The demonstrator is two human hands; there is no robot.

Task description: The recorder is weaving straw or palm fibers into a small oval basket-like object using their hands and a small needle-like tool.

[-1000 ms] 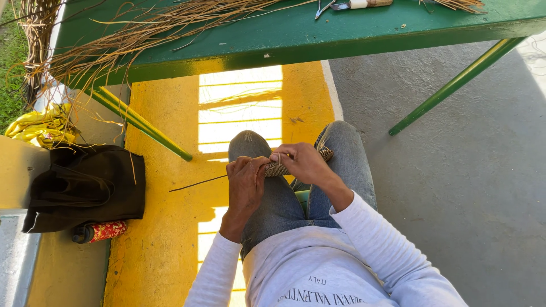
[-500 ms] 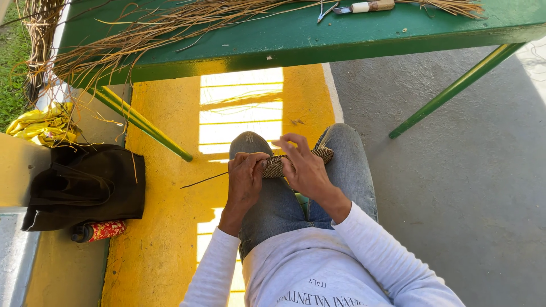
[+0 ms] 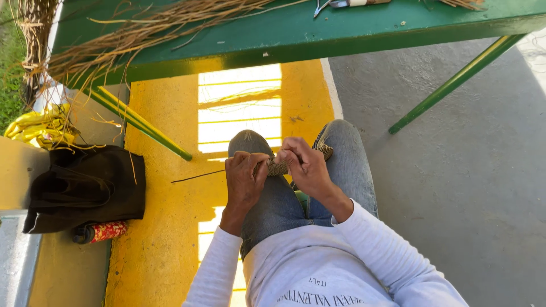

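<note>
A: What is held by the hands?

B: A small woven piece point(image 3: 278, 166) is held over the knees point(image 3: 247, 142), between both hands. The left hand point(image 3: 243, 181) is closed around its left end, fingers curled and pressed together on it. The right hand point(image 3: 305, 165) is pinched on its right part, thumb and fingers folded over the weave.

A: Is anything else gripped?

B: A thin dark strand point(image 3: 196, 177) is seen sticking out leftward from the left hand, over the yellow floor point(image 3: 153, 227). Whether it is pinched by the fingers or only attached to the weave cannot be told.

A: What is found around?

B: A green table point(image 3: 296, 31) is set just ahead of the knees, with its legs point(image 3: 452, 85) slanting down. Dry fibres point(image 3: 148, 31) are spread across its left part and hang over the edge. A tool point(image 3: 347, 3) is laid near the far rim. A black bag point(image 3: 85, 187) is placed on the ground to the left, well apart from the hands, with a red patterned roll point(image 3: 105, 231) just beside it and a yellow bundle point(image 3: 40, 126) behind it. Grey concrete point(image 3: 466, 193) is seen to the right.
</note>
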